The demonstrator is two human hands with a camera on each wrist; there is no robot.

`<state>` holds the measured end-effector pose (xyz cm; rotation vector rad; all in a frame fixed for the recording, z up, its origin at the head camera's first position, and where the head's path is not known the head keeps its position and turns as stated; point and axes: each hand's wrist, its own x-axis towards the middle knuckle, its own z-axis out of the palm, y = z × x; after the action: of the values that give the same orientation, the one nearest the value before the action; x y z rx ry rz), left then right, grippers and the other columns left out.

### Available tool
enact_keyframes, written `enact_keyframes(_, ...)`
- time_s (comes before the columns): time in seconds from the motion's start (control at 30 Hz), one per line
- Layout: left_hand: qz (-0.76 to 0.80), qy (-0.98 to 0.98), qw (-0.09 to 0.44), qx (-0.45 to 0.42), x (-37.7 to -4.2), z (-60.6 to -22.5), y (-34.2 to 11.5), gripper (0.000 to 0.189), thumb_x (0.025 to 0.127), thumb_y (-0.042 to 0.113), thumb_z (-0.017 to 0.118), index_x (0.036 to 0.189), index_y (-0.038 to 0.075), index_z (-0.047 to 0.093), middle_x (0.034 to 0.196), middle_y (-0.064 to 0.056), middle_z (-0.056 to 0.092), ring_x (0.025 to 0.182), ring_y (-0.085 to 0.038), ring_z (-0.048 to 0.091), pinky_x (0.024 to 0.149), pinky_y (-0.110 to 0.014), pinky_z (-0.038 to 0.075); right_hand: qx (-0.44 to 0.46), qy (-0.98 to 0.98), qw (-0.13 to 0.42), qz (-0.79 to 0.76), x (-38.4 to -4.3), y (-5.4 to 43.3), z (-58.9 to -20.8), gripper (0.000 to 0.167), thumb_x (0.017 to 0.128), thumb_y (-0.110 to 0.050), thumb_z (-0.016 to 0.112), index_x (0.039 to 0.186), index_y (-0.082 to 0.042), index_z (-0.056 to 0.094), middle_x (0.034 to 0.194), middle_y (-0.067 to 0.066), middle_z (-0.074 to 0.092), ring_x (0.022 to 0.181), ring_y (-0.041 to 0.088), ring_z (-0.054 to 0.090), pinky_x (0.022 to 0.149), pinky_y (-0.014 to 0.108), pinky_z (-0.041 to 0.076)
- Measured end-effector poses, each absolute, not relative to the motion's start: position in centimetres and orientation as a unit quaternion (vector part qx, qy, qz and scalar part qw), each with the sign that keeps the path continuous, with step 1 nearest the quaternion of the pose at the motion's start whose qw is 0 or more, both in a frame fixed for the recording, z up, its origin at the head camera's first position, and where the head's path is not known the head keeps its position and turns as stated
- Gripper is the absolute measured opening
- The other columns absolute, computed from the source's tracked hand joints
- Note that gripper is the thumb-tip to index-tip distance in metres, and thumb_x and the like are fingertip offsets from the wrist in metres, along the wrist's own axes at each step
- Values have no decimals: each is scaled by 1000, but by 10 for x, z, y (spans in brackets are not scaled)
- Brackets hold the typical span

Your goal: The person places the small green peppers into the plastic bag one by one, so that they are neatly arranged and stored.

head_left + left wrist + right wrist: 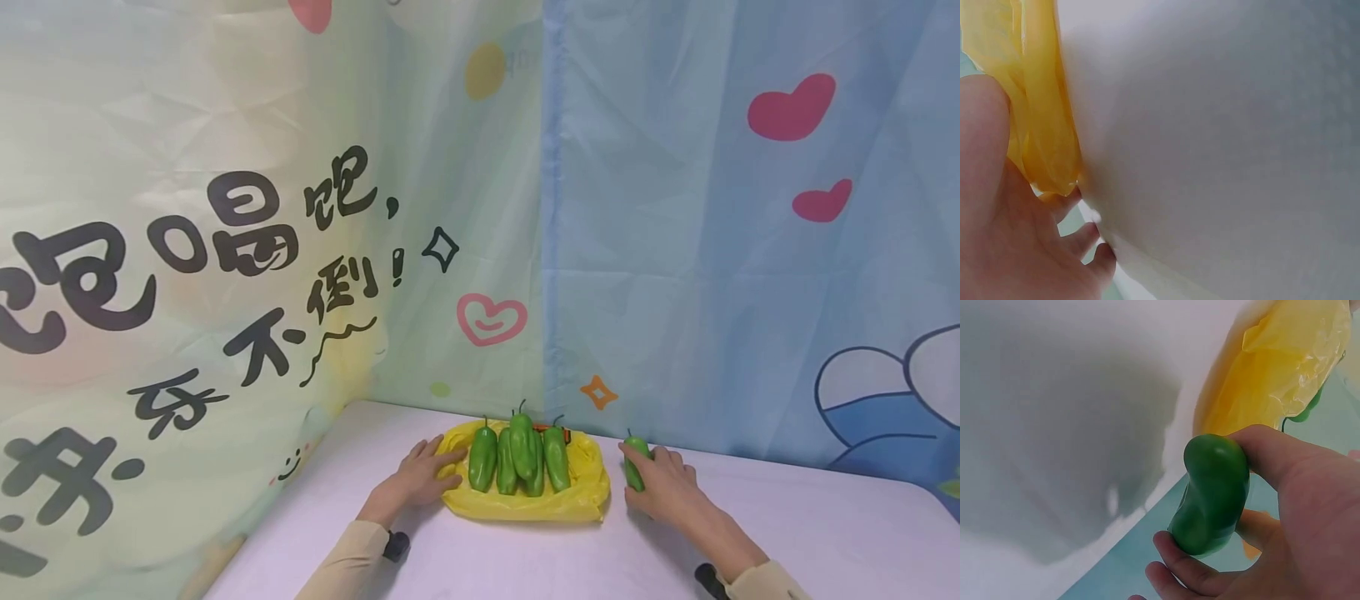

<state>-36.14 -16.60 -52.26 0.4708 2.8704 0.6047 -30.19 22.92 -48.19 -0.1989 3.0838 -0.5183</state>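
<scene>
My right hand (666,485) grips a green pepper (634,463) by the table, to the right of the yellow plastic bag (525,506). In the right wrist view the thumb and fingers wrap the pepper (1216,490) from both sides. At the bag's left edge rests my left hand (422,477), its fingers spread and touching the yellow plastic. The left wrist view shows the hand (1029,244) beside the bag's folded side (1047,112). Several green peppers (521,446) with stems upward lie in a cluster on the bag; an orange-red item (567,435) is mostly hidden behind them.
A white table (525,558) carries everything. Printed fabric curtains (637,250) hang close behind its back edge, and another printed sheet (187,333) stands along the left. Black wrist straps (396,547) sit on both forearms.
</scene>
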Motion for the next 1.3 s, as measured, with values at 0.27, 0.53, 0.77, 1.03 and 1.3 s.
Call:
enact_keyframes(0.27,202,963,85,156,-360,-521,-165,52,99,43,55,149,29,50,166,-17,24,152,-48,18,118,-70,21,-68,983,-4,-168,-301,229,-477,65,87,-20,73,146,-6,50,124,36,50,108,46,50,87,69,41)
enact_keyframes(0.53,205,962,87,156,-360,-520,-165,52,100,43,55,149,29,50,166,-17,24,152,-48,18,118,-70,20,-67,984,-11,-167,-300,227,-474,65,86,-20,72,146,-7,50,126,37,49,110,46,48,87,68,40)
enact_keyframes(0.77,201,963,85,158,-361,-521,-165,52,100,43,55,149,29,50,166,-17,24,152,-47,18,118,-70,21,-72,984,-16,-162,-300,227,-471,65,86,-20,73,146,-7,50,125,37,49,110,47,49,87,69,41)
enact_keyframes(1.03,203,963,88,156,-360,-521,-166,51,100,43,55,149,29,50,166,-17,24,152,-48,18,119,-69,21,-71,984,-13,-161,-299,227,-471,66,86,-20,73,146,-7,50,127,37,49,111,47,48,88,70,40)
enact_keyframes(1.3,206,961,84,163,-359,-519,-166,52,100,42,55,149,27,50,166,-19,24,151,-49,18,119,-69,20,-74,984,-16,-164,-299,228,-467,65,86,-21,73,146,-8,50,121,33,52,107,44,49,86,67,41)
